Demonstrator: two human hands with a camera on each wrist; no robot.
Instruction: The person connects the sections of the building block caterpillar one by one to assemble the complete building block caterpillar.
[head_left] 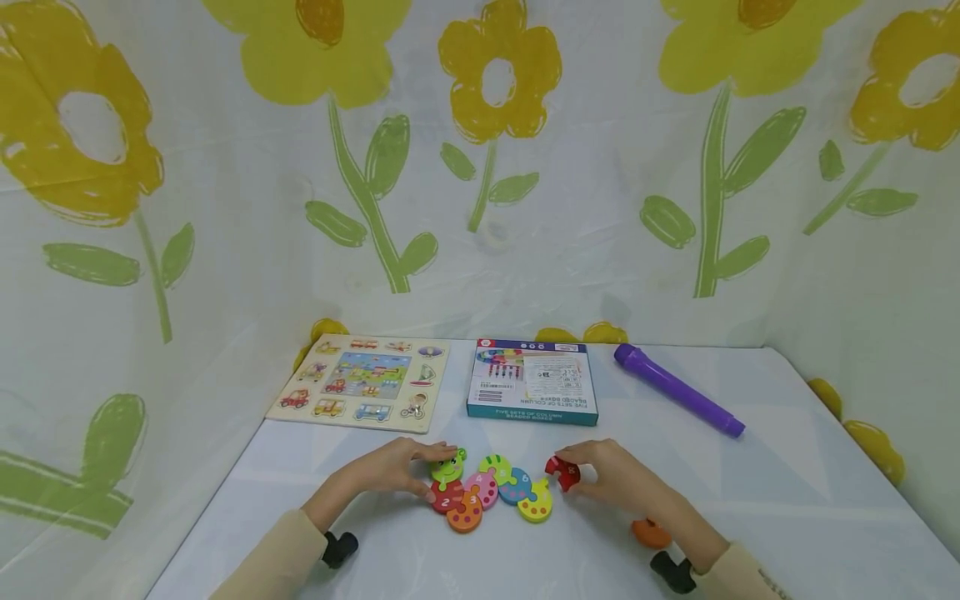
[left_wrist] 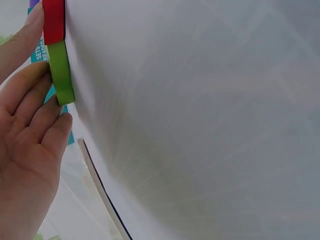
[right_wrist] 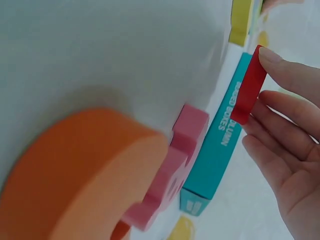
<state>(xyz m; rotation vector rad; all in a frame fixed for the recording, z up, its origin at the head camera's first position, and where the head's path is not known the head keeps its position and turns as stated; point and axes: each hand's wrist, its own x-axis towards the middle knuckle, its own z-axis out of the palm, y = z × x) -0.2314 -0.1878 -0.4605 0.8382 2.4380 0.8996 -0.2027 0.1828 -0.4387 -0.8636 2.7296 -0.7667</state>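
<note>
A row of joined, numbered puzzle pieces makes a caterpillar (head_left: 495, 483) on the table, with a green smiling head (head_left: 446, 468) at its left end. My left hand (head_left: 393, 465) rests against that end, thumb at the red piece marked 2 (head_left: 446, 499) and fingers along the head's edge. Between thumb and fingers my right hand (head_left: 617, 475) pinches a loose red puzzle piece (right_wrist: 250, 85), just right of the yellow end piece (head_left: 536, 505). A loose orange piece (head_left: 651, 533) lies by the right forearm. A loose pink piece (right_wrist: 172, 170) shows in the right wrist view, hidden from the head view.
Behind the hands lie a wooden picture puzzle board (head_left: 307, 414), a flat teal-edged box (head_left: 532, 412) and a purple tube with a thicker end (head_left: 678, 390). A flower-printed cloth (head_left: 570, 250) hangs behind and beside the white table (head_left: 450, 575).
</note>
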